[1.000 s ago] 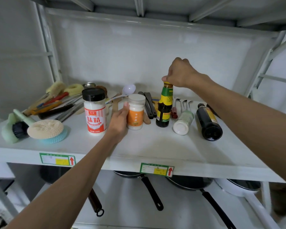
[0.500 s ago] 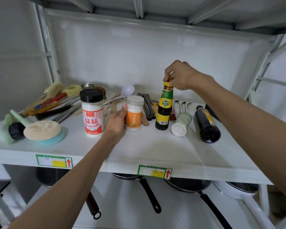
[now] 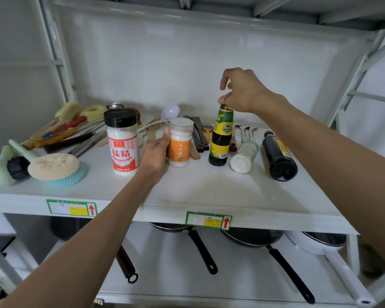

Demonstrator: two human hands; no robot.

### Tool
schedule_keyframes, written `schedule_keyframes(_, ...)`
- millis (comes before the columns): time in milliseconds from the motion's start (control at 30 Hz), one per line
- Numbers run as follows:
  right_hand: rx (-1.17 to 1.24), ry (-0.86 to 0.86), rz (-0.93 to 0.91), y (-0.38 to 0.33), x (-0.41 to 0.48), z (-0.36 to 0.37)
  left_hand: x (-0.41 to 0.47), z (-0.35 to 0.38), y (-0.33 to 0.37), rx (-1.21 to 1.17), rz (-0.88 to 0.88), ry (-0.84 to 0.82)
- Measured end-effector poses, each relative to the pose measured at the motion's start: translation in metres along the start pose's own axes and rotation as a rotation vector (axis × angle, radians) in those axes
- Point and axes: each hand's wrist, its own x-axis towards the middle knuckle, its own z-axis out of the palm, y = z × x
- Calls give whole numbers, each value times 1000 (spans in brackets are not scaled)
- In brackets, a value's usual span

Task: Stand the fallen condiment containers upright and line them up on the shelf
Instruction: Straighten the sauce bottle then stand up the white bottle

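1. Our left hand (image 3: 157, 155), at the centre of the frame, wraps its fingers (image 3: 166, 132) around the small white jar with the orange label (image 3: 180, 143), which stands upright on the white metal shelf (image 3: 209, 190).
2. Our right hand (image 3: 242, 91), right of centre and higher up, has its fingers loosened; only the thumb tip touches the cap of the upright dark glass bottle with the green and yellow label (image 3: 221, 135).
3. Left of the jar stands the tall white shaker with a black cap and red label (image 3: 122, 141), upright and just beside our left hand.
4. Right of the upright bottle, the small white plastic bottle (image 3: 243, 156) lies on its side, base towards us.
5. Further right, the dark sauce bottle (image 3: 278, 155) also lies on its side.
6. At the left edge of the frame rest a beige round scrubbing sponge (image 3: 53, 166) and a pale green brush (image 3: 9, 165).
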Motion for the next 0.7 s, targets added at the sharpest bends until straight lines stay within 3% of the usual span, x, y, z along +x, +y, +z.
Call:
schedule_keyframes(400, 61, -93, 24, 14, 4, -13, -2, 1, 2, 35, -33, 58)
schedule_keyframes(700, -93, -134, -47, 8, 2, -12, -8, 9, 10, 23, 9, 22)
